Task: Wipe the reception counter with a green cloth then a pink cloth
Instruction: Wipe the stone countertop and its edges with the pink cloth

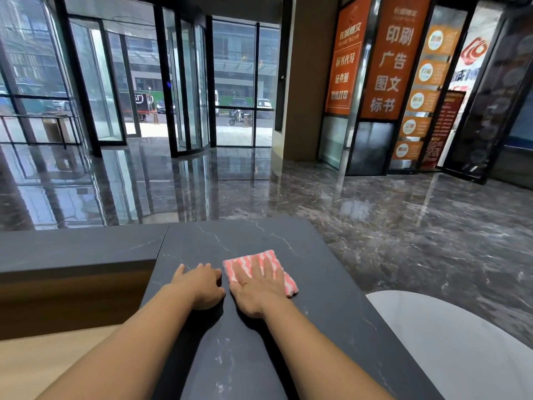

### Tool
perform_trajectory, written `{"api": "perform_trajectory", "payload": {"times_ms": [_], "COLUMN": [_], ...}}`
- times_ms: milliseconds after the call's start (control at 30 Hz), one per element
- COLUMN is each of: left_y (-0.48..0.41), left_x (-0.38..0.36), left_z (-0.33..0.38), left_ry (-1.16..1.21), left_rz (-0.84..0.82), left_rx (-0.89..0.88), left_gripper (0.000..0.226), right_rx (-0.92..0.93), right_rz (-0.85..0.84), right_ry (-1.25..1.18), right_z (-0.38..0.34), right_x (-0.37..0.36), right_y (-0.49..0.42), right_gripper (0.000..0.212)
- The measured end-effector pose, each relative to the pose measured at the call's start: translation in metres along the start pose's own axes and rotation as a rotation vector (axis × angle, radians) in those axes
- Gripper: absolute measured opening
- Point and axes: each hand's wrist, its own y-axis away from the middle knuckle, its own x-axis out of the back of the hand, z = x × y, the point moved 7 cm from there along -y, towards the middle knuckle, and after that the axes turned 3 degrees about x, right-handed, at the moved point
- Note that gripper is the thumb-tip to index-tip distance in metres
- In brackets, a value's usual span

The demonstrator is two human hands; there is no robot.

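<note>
Straight fingers (262, 268) of right hand (259, 288) press pink cloth (289, 280) beneath onto counter (230, 241) to wipe; left hand (199, 284) beside, loosely curled, empty, likely bracing.

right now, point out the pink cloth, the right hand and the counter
pink cloth (290, 282): head view, its uncovered right edge
right hand (259, 290): head view, back of the hand, flat on the cloth
counter (245, 235): head view, bare dark top beyond the cloth

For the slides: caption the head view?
Right hand presses pink cloth flat on dark counter; left hand rests beside it.
</note>
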Motion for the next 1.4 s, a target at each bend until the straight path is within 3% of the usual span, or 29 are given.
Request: {"api": "perform_trajectory", "payload": {"times_ms": [133, 367, 500, 833, 1133, 1267, 1400], "left_y": [0.008, 0.013, 0.015, 0.053, 0.096, 0.117, 0.132], "left_x": [-0.005, -0.007, -0.005, -0.015, -0.030, -0.029, -0.027], "left_z": [0.005, 0.008, 0.011, 0.013, -0.007, -0.004, 0.005], "left_ry": [0.007, -0.002, -0.021, -0.040, -0.022, -0.042, -0.036], "left_rz": [-0.008, -0.036, -0.033, -0.045, -0.024, -0.042, -0.041], "left_rx": [0.002, 0.010, -0.001, -0.093, -0.124, -0.119, -0.132], "left_gripper": [0.050, 0.055, 0.056, 0.052, 0.054, 0.055, 0.057], "right_rx": [0.029, -0.281, -0.364, -0.320, -0.060, -0.055, -0.254], "right_rz": [0.002, 0.066, 0.091, 0.066, 0.035, 0.020, 0.082], "right_ry": [-0.016, -0.030, -0.100, -0.028, 0.034, 0.062, -0.043], "right_z": [0.014, 0.143, 0.176, 0.093, -0.045, -0.028, 0.039], "right_x": [0.007, 0.034, 0.029, 0.003, -0.031, -0.023, -0.004], "right_y": [-0.015, 0.004, 0.029, 0.070, 0.085, 0.097, 0.117], "right_gripper": [0.052, 0.056, 0.056, 0.056, 0.054, 0.052, 0.052]}}
